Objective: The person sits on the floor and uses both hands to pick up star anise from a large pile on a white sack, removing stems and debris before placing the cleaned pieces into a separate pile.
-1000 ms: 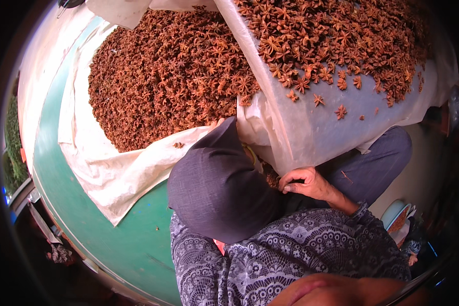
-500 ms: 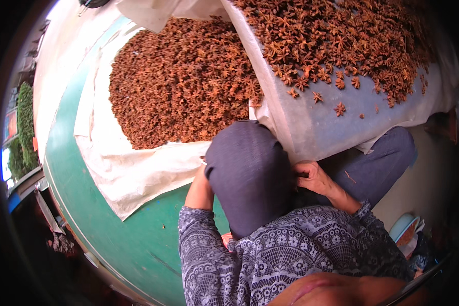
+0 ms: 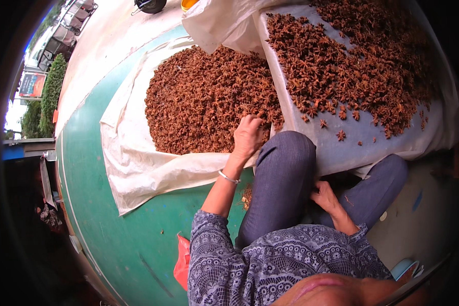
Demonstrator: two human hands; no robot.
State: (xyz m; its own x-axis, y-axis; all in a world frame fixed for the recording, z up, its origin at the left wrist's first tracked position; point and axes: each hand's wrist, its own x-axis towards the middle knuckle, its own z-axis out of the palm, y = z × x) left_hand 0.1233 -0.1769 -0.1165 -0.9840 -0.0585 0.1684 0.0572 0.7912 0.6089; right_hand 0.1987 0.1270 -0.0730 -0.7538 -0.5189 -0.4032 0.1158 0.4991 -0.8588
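Note:
My left hand (image 3: 249, 136), with a bracelet on its wrist, is at the near right edge of a large heap of brown star anise (image 3: 199, 102). Its fingers are curled down against the pods, and anything within them is hidden. The heap lies on a pale cloth sheet (image 3: 132, 178). Low between my legs, my right hand (image 3: 327, 198) is closed beside my bent left knee (image 3: 288, 153), its fingertips partly hidden by the knee. What it holds, if anything, cannot be made out.
A second spread of star anise (image 3: 352, 76) lies on a translucent sheet (image 3: 336, 153) at the right. Plant scraps (image 3: 247, 196) and a red bag (image 3: 182, 262) are on the green floor (image 3: 153, 245). A light blue basin (image 3: 403, 268) sits at the lower right.
My left hand has come out from behind the knee and reached forward to the heap's edge. My right hand stays low between my legs. The whole view has shifted.

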